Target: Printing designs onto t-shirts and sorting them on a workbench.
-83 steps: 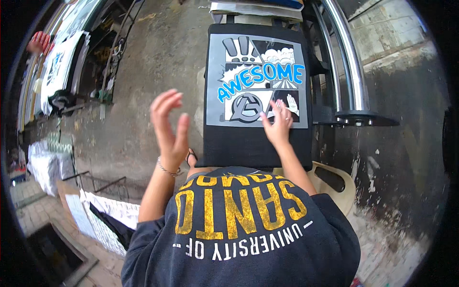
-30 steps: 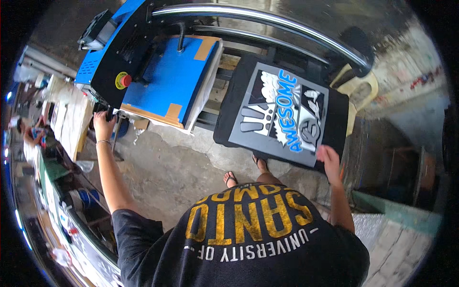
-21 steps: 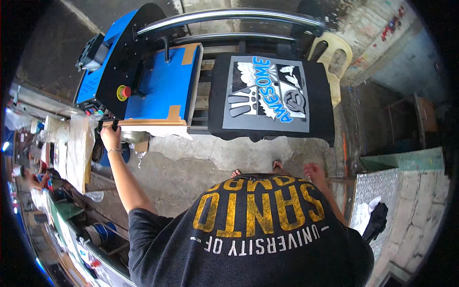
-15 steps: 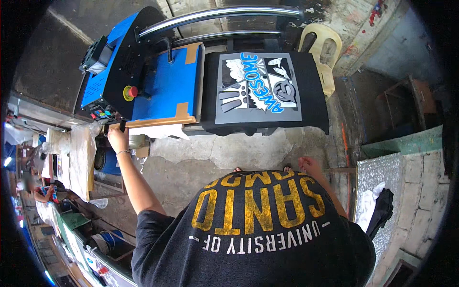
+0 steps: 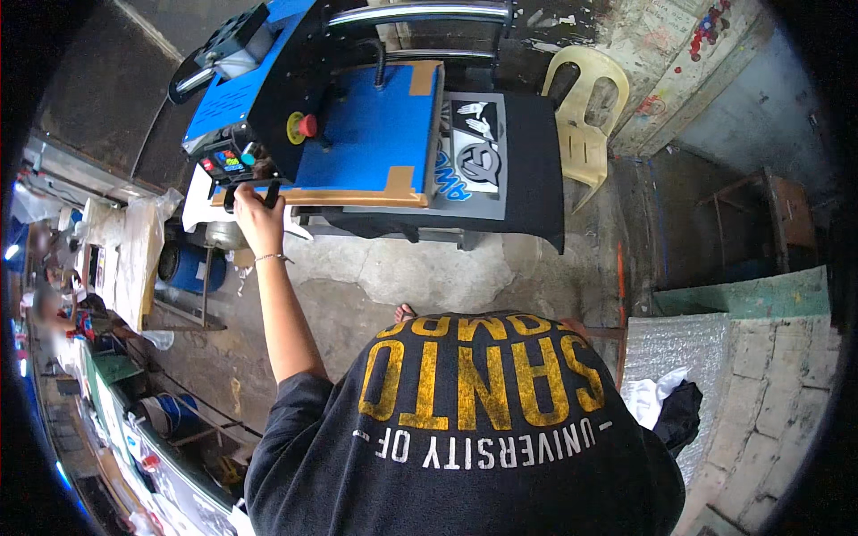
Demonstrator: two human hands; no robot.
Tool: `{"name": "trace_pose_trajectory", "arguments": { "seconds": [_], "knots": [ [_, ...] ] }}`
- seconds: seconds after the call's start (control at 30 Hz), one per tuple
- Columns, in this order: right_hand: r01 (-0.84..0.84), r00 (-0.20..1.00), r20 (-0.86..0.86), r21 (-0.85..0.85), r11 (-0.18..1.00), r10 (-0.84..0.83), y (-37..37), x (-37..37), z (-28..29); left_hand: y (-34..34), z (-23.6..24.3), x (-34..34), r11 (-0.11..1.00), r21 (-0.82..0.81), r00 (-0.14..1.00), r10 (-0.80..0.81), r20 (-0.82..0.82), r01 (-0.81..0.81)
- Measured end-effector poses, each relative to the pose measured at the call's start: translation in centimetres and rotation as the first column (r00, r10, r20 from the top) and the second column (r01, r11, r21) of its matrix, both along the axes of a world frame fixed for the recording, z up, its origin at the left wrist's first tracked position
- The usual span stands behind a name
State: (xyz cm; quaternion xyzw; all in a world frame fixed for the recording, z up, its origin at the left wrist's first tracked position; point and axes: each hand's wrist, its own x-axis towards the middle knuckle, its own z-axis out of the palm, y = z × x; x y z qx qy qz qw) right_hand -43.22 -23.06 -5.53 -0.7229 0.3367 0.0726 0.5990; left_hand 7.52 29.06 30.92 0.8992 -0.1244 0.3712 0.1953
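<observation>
My left hand (image 5: 259, 218) is closed on the black handle (image 5: 271, 197) below a heat press head (image 5: 243, 111), which has a red button (image 5: 307, 127) and control panel. Its blue plate (image 5: 357, 134), edged with brown tape, covers part of a black cloth (image 5: 534, 188). On this cloth lies a grey-backed sheet (image 5: 479, 152) with black, white and blue printing, its left part hidden under the plate. I cannot tell whether plate and sheet touch. A small patch of my right arm (image 5: 572, 326) shows behind my dark shirt; that hand's fingers are hidden.
A cream plastic chair (image 5: 590, 116) stands right of the press. At lower right a silver foil board (image 5: 688, 348) holds white and black cloths. A wooden frame (image 5: 778, 214) stands at far right. Cluttered tables (image 5: 134, 263), blue drums (image 5: 192, 268) and another person are at left.
The view turned toward the machine. My left hand took the handle and moved right, and the press head shifted right, covering much of the print. My right hand dropped behind my body.
</observation>
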Motion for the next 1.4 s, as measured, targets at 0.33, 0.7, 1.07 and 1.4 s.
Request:
{"name": "trace_pose_trajectory", "arguments": {
  "seconds": [0.33, 0.7, 1.07, 1.4],
  "knots": [
    [-0.097, 0.970, 0.242, 0.475, 0.875, -0.024, -9.6, -2.1, 0.3, -14.9, 2.7, -8.4, 0.954, 0.299, 0.985, 0.059, -0.162, -0.008],
    [-0.325, 0.941, -0.204, -0.320, 0.890, 0.270, -9.7, 2.6, 7.1, -23.9, 2.7, -12.8, 0.974, 0.184, 0.991, -0.121, -0.061, 0.130],
    [-0.375, 0.922, -0.166, -0.150, 0.915, 0.350, -10.1, 4.9, 5.3, -25.4, 3.0, -13.6, 0.975, 0.171, 0.990, -0.141, -0.027, 0.144],
    [-0.641, 0.763, -0.129, -0.015, 0.768, 0.634, -5.9, 15.4, 2.9, -23.5, 4.6, -13.8, 0.929, 0.070, 0.903, -0.334, -0.272, 0.364]
  ]
}}
